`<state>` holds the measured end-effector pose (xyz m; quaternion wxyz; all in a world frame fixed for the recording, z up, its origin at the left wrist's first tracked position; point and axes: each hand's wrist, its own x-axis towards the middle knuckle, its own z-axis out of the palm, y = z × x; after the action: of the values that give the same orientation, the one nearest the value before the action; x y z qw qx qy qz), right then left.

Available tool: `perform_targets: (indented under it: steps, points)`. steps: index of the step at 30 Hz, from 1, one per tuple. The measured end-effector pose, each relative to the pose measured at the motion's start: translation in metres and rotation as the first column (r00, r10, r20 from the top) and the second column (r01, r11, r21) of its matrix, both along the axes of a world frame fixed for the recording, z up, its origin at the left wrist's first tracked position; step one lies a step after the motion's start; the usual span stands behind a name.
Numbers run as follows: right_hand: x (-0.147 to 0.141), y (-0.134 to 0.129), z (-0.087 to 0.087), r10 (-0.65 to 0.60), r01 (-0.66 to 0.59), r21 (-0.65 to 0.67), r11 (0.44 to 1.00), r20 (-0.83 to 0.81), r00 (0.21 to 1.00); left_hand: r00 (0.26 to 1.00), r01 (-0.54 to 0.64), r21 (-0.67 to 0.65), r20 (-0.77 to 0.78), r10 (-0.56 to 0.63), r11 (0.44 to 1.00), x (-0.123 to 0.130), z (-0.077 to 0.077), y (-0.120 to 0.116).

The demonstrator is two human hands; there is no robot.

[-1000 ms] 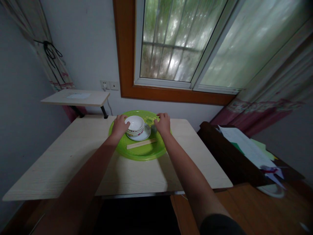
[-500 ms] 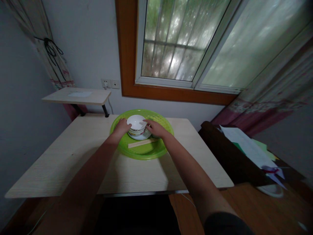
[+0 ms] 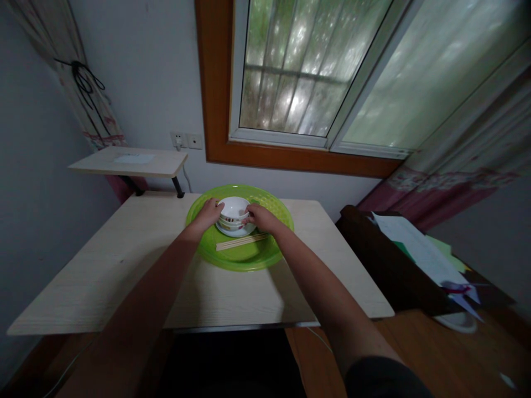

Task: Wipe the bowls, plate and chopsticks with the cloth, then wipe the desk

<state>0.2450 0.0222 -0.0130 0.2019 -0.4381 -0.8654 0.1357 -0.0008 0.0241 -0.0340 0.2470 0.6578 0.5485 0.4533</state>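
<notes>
A short stack of white bowls (image 3: 233,209) with a coloured pattern on the outside rests on a white plate (image 3: 236,232). Both sit in a round green tray (image 3: 249,263). My left hand (image 3: 209,213) grips the top bowl's rim on its left side. On the opposite side, my right hand (image 3: 261,216) has its thumb and fingers closed on the same rim. Pale chopsticks (image 3: 240,242) lie side by side in the tray, just in front of the plate. Part of the plate is hidden by the bowls and my right hand.
The tray stands on a light wooden table (image 3: 166,282). A raised shelf (image 3: 145,160) on black legs is at the back left, below a wall socket (image 3: 178,139). Right of the table, papers (image 3: 410,249) lie on a dark brown piece of furniture (image 3: 373,254).
The top bowl has shifted slightly right and down and now sits level on the stack, where it was slightly tilted before. Both hands moved with it.
</notes>
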Motion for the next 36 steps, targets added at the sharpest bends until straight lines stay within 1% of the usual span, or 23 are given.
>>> perform_targets:
  steps: [3, 5, 8, 10, 12, 14, 15, 17, 19, 20, 21, 23, 25, 27, 29, 32, 36]
  points:
    - [-0.001, 0.0, 0.002, -0.02, 0.019, -0.016, 1.0, -0.017, 1.0, 0.998, -0.051, -0.066, 0.017, 0.053, 0.997, 0.0, 0.003, -0.003]
    - [-0.001, -0.001, 0.002, -0.026, 0.026, -0.013, 1.0, -0.024, 0.999, 0.996, -0.082, -0.066, 0.017, 0.083, 0.994, 0.0, 0.006, -0.005]
    - [0.0, -0.002, 0.003, -0.047, 0.047, -0.001, 0.999, -0.055, 0.997, 0.988, -0.15, -0.014, -0.038, 0.149, 0.989, 0.0, 0.013, -0.009]
    - [0.002, -0.002, 0.003, -0.068, 0.07, 0.017, 0.997, -0.11, 0.992, 0.975, -0.192, 0.048, -0.11, 0.196, 0.98, 0.0, 0.019, -0.013]
    - [0.006, 0.0, 0.004, -0.096, 0.107, 0.046, 0.993, -0.191, 0.977, 0.954, -0.204, 0.116, -0.201, 0.224, 0.972, 0.001, 0.024, -0.017]
    - [0.01, 0.003, 0.004, -0.136, 0.161, 0.075, 0.984, -0.266, 0.954, 0.93, -0.148, 0.176, -0.31, 0.197, 0.973, 0.003, 0.029, -0.022]
    - [0.012, 0.004, 0.004, -0.162, 0.194, 0.086, 0.977, -0.291, 0.943, 0.916, -0.089, 0.194, -0.37, 0.157, 0.977, 0.005, 0.03, -0.025]
    - [0.016, 0.007, 0.005, -0.221, 0.264, 0.102, 0.959, -0.309, 0.925, 0.871, 0.075, 0.192, -0.49, 0.029, 0.979, 0.01, 0.032, -0.031]
    - [0.019, 0.008, 0.004, -0.29, 0.33, 0.103, 0.939, -0.284, 0.914, 0.791, 0.247, 0.121, -0.598, -0.128, 0.962, 0.015, 0.032, -0.037]
    - [0.02, 0.009, 0.004, -0.325, 0.359, 0.095, 0.928, -0.261, 0.909, 0.741, 0.307, 0.069, -0.643, -0.193, 0.949, 0.017, 0.032, -0.039]
    - [0.021, 0.009, 0.003, -0.36, 0.387, 0.084, 0.918, -0.233, 0.903, 0.69, 0.344, 0.018, -0.683, -0.24, 0.939, 0.019, 0.031, -0.041]
    - [0.022, 0.009, 0.002, -0.419, 0.434, 0.054, 0.9, -0.176, 0.891, 0.6, 0.361, -0.054, -0.75, -0.276, 0.931, 0.021, 0.031, -0.045]
    - [0.023, 0.009, 0.0, -0.452, 0.459, 0.029, 0.888, -0.133, 0.882, 0.531, 0.343, -0.078, -0.806, -0.262, 0.936, 0.022, 0.032, -0.047]
    - [0.024, 0.009, -0.001, -0.466, 0.471, 0.016, 0.882, -0.111, 0.878, 0.472, 0.323, -0.092, -0.847, -0.244, 0.942, 0.023, 0.033, -0.048]
    - [0.024, 0.009, -0.001, -0.472, 0.476, 0.015, 0.879, -0.097, 0.876, 0.433, 0.298, -0.098, -0.873, -0.226, 0.949, 0.022, 0.035, -0.049]
    - [0.024, 0.008, 0.0, -0.479, 0.481, 0.014, 0.877, -0.077, 0.875, 0.423, 0.262, -0.072, -0.888, -0.181, 0.963, 0.021, 0.035, -0.051]
    - [0.022, 0.006, 0.002, -0.48, 0.482, 0.024, 0.876, -0.068, 0.875, 0.478, 0.213, 0.008, -0.873, -0.097, 0.977, 0.019, 0.037, -0.053]
